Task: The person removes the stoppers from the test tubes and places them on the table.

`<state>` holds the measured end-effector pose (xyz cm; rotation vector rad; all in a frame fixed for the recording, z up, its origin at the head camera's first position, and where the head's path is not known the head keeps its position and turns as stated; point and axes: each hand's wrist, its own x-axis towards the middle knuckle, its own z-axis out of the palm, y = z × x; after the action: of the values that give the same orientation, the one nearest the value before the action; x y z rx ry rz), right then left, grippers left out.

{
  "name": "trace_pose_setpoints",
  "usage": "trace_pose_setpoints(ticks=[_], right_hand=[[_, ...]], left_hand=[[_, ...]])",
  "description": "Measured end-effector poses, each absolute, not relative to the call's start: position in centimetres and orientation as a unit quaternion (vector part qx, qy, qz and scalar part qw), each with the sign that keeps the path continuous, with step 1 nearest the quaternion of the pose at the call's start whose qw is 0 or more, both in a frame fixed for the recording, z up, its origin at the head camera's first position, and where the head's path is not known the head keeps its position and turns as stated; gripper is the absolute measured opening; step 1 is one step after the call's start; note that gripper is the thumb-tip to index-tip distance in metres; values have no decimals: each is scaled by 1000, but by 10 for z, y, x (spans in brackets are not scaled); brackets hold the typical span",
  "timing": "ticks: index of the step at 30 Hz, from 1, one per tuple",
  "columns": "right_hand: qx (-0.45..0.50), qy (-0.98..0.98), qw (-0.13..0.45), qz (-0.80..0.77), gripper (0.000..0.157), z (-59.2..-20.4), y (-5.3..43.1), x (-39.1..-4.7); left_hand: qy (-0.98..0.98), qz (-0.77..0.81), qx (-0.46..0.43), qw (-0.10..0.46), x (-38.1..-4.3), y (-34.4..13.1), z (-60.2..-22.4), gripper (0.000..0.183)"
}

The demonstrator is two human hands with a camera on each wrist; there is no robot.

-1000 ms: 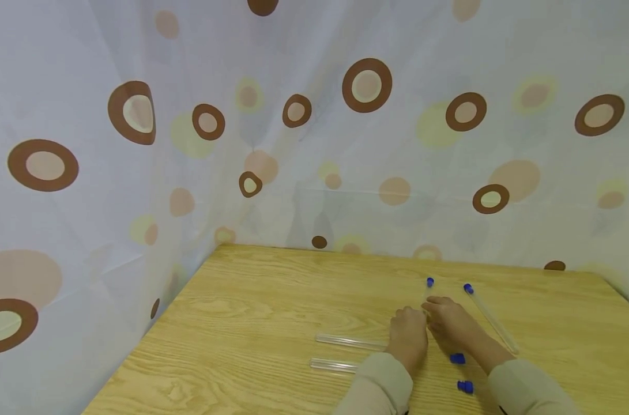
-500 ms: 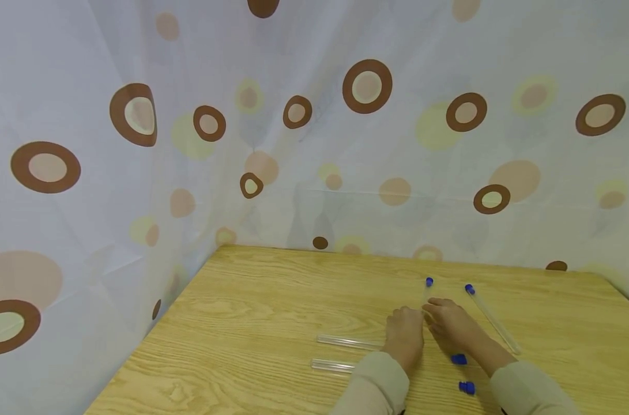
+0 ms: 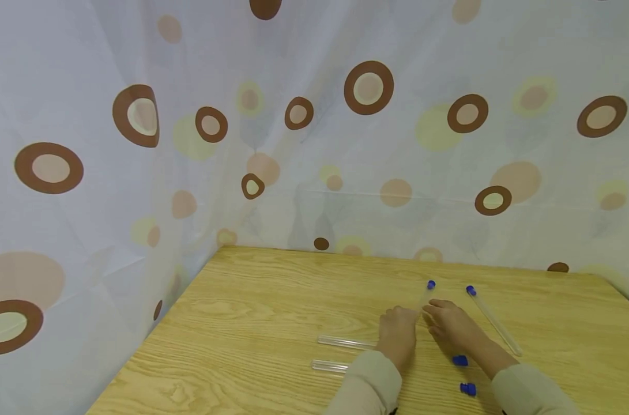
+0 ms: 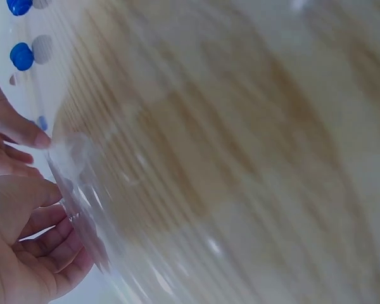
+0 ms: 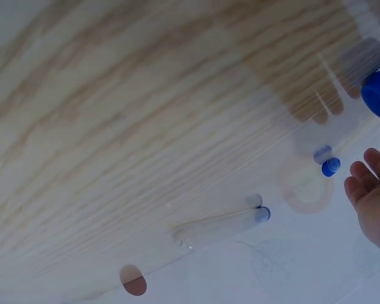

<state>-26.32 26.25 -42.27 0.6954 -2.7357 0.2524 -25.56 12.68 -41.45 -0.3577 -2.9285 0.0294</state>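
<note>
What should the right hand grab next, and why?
Maybe the right hand should grab the nearer loose blue cap: the hand seems to hold nothing, that cap lies close by, and two clear tubes show no caps.

The head camera looks forward and down from above and behind the left grip [image 3: 398, 334] and right grip [image 3: 451, 324], far enough back to include worktop [image 3: 252, 311] and spotted curtain [image 3: 314, 150] beyond. Both wrist cameras look from close in, low across the worktop, the left turned sideways, the right nearly upside down. All three share worktop and blue caps [image 3: 468, 389].
</note>
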Motion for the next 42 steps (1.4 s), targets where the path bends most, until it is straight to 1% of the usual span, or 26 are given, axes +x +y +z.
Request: trace_pose_setpoints(ticks=[4,7,10,14,17,22,25,29,34,42], right_hand=[[241,-954,154,88,37,-424,263,-263],[239,-955,151,89,38,-424,263,-264],[232,-958,143,91,38,-425,262,-264],[221,-961,138,95,38,-425,262,-263],[219,-960,142,101,37,-425,263,-263],[232,-955,157,92,37,-425,268,-266],[236,-955,157,87,38,-425,270,-269],[236,-957,149,78,40,-425,269,-273],[237,-958,144,67,40,-425,266,-279],[231,-964,121,58,41,-422,261,-283]], left_hand=[[-989,16,-113,90,-256,122,-413,4],[-991,22,-112,71,-256,118,-412,5],[-991,24,-110,66,-257,116,-413,7],[-990,16,-109,88,-259,114,-415,4],[-989,10,-115,92,-259,112,-415,5],[-988,4,-134,74,-261,107,-411,4],[-988,5,-139,61,-262,103,-411,7],[-989,2,-145,39,-264,98,-411,8],[-987,5,-156,34,-266,93,-409,6],[-986,-1,-164,22,-271,88,-407,3]])
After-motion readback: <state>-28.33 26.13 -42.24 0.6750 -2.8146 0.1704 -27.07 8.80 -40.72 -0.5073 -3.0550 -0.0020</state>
